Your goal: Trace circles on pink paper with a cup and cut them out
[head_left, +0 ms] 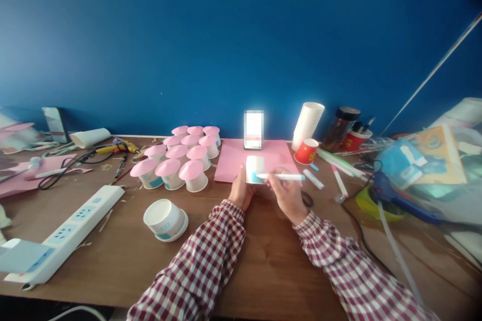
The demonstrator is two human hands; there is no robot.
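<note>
My left hand (241, 189) is closed around the left side and underside of a white paper cup (255, 164), held just in front of a pink sheet (229, 160). Between the fingers of my right hand (285, 193) lies a white marker pen (288, 177) with a blue end. Its tip meets a light-blue coloured patch low on the cup. Several paper cups topped with pink cone-shaped paper (193, 170) stand in rows to the left. Nearer to me, a plain white cup (162, 215) rests on the table, its lower band blue.
A phone (253, 130) stands upright behind the sheet. Right of it are stacked white cups (309, 123), a red cup (306, 151), a dark jar (341, 125) and a blue glue gun (402, 200). A power strip (75, 230) lies at left; cables cross both sides.
</note>
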